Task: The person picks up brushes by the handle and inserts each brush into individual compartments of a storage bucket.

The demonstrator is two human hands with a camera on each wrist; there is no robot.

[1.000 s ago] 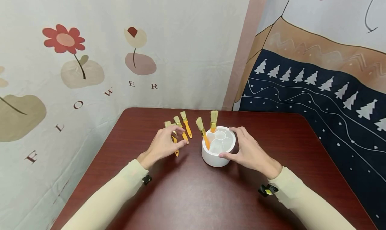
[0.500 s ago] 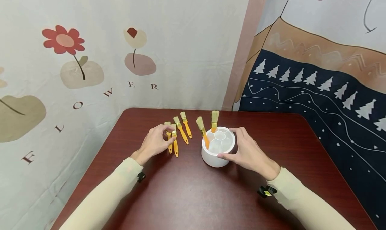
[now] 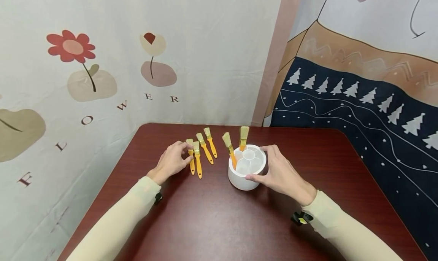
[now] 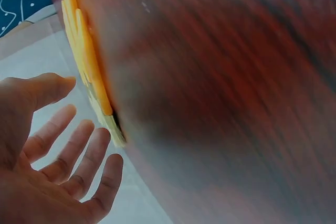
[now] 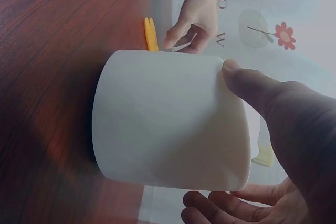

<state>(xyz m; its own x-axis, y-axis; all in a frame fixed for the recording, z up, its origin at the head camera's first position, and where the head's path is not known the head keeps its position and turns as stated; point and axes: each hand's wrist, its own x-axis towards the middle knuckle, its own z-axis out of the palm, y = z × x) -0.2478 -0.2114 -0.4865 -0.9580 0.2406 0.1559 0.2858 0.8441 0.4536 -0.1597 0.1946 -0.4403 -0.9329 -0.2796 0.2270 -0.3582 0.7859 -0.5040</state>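
Observation:
My left hand [image 3: 170, 159] hovers beside the leftmost paintbrush [image 3: 192, 167] on the table, fingers loosely bent. In the left wrist view the thumb and fingers of that hand [image 4: 63, 163] are apart, with nothing between them; the yellow-handled paintbrushes [image 4: 90, 56] lie just beyond. My right hand [image 3: 287, 175] grips the white round brush holder [image 3: 241, 182] by its rim, thumb at the near side and fingers at the far side. Two paintbrushes, one leaning left [image 3: 228, 142] and one at the back [image 3: 244, 134], stand bristles up in its compartments.
Another paintbrush [image 3: 199, 169] lies close to the leftmost one. Two more, a middle paintbrush [image 3: 207, 154] and a far paintbrush [image 3: 212, 147], lie slightly to the right. The dark red table [image 3: 219, 223] ends at printed curtains [image 3: 212, 63] behind.
My left hand has moved left, from above the lying paintbrushes to beside the leftmost one. The right hand has stayed on the brush holder, which stands in place.

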